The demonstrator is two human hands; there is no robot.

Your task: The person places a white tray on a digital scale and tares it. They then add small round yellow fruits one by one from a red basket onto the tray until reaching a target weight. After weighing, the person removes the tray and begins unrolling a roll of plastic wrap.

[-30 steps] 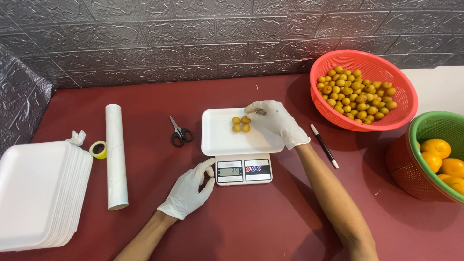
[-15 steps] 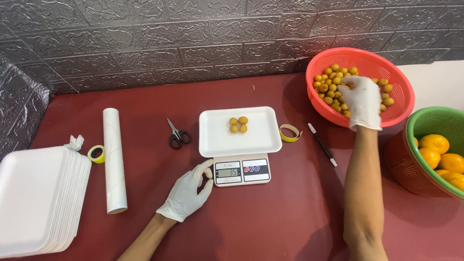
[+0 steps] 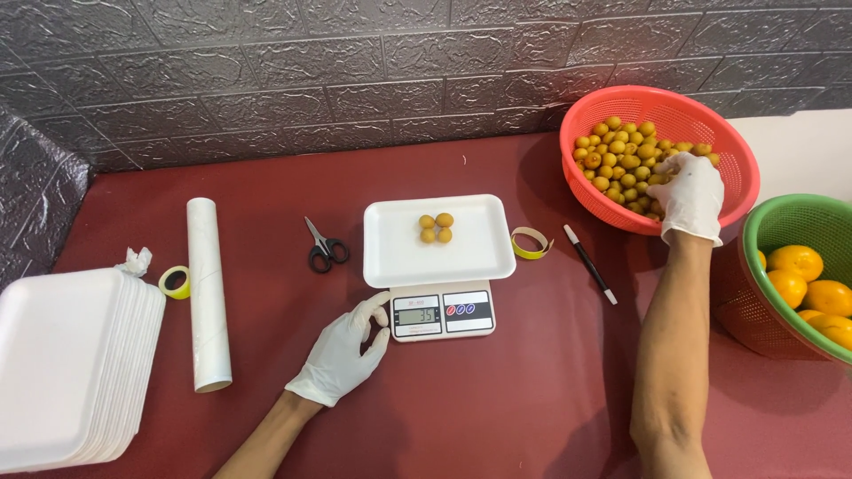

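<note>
Gloved right hand [image 3: 688, 197] in red basket [image 3: 741, 160] right of scale [image 3: 441, 312], fingers buried among small yellow fruits [image 3: 621, 151], grip seemingly curled but unclear, left hand [image 3: 342, 352] loosely spread, touching scale's left edge, four fruits [image 3: 436, 228] on white tray [image 3: 470, 253] atop scale.

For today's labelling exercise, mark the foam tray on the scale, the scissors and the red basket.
foam tray [image 3: 470, 253]: head view, bare white floor of the tray.
scissors [image 3: 325, 252]: head view, black handles.
red basket [image 3: 729, 151]: head view, inner wall at the right rim.

Matt white foam tray [image 3: 439, 257] on glossy plastic scale [image 3: 442, 312], red plastic mesh basket [image 3: 737, 151], smooth maroon counter [image 3: 497, 399], rough gray stone-look wall [image 3: 311, 80].
</note>
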